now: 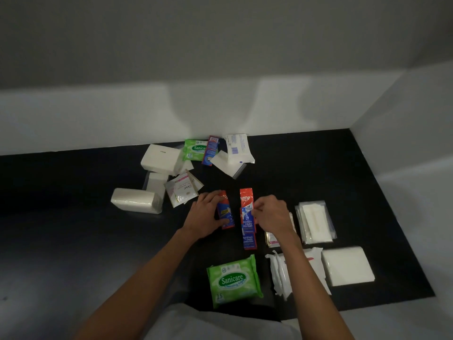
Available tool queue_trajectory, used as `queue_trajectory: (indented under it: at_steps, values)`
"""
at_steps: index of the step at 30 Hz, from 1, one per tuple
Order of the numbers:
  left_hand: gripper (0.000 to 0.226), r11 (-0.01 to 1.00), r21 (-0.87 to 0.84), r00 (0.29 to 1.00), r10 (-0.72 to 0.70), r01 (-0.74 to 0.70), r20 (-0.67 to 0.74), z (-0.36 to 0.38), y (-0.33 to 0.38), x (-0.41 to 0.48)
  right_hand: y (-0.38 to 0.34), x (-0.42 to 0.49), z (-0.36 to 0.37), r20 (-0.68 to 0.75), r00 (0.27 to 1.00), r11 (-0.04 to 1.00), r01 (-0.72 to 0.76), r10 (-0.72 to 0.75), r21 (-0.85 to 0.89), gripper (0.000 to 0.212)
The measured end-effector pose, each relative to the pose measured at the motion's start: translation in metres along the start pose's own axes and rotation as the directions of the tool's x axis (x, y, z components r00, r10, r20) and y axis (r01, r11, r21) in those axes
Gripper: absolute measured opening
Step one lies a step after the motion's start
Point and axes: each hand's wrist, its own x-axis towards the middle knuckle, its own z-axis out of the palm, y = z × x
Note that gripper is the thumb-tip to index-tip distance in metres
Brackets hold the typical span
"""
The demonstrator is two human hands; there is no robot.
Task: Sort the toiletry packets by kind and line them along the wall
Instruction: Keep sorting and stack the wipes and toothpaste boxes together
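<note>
My left hand (205, 215) grips a red and blue toothpaste sachet (226, 218) on the black mat. My right hand (270, 214) pinches the right edge of a second toothpaste sachet (246, 204), which overlaps another one (249, 239) below it. A green Sanicare wipes pack (234, 282) lies near me. An unsorted heap near the wall holds another green wipes pack (195, 150), a toothpaste sachet (211, 150), Dove sachets (182, 190), white tissue packs (160, 159) and a white packet (239, 148).
To the right lie clear sleeves with white contents (316, 222), a flat white pack (348, 266), crumpled white packets (282, 273) and small sachets (270, 239) under my right wrist. A white tissue pack (136, 200) sits at left. White walls (122, 119) bound the mat at back and right.
</note>
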Motion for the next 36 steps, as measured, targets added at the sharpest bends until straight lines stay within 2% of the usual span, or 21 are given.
queue_trajectory:
  at_steps: [4, 7, 13, 18, 28, 36]
  values:
    - [0.081, 1.0, 0.014, 1.0, -0.003, 0.002, 0.015, 0.0, 0.003, -0.002, 0.007, -0.016, 0.005, -0.021, 0.999, 0.999, -0.045, 0.045, -0.016, 0.02]
    - [0.08, 1.0, 0.026, 1.0, -0.004, 0.004, 0.024, 0.0, 0.005, -0.001, 0.005, -0.025, 0.005, -0.026, 0.997, 0.992, -0.074, 0.072, -0.098, 0.02]
    - [0.081, 0.999, 0.035, 0.999, 0.009, -0.011, 0.042, 0.003, 0.008, -0.005, -0.002, -0.034, 0.009, 0.001, 0.997, 0.972, -0.072, 0.075, -0.222, 0.035]
    - [0.08, 0.997, 0.046, 0.997, 0.056, -0.058, 0.044, 0.011, 0.011, -0.014, -0.007, -0.039, 0.012, -0.011, 0.998, 0.956, -0.059, 0.059, -0.288, 0.039]
    - [0.083, 0.985, -0.127, 0.992, 0.123, -0.119, 0.023, 0.029, 0.022, -0.026, -0.011, -0.043, 0.013, 0.01, 0.999, 0.946, -0.029, 0.034, -0.322, 0.044]
    - [0.085, 0.983, -0.141, 0.992, 0.121, -0.116, 0.023, 0.031, 0.028, -0.025, -0.017, -0.044, 0.018, -0.004, 1.0, 0.954, -0.015, 0.014, -0.298, 0.043]
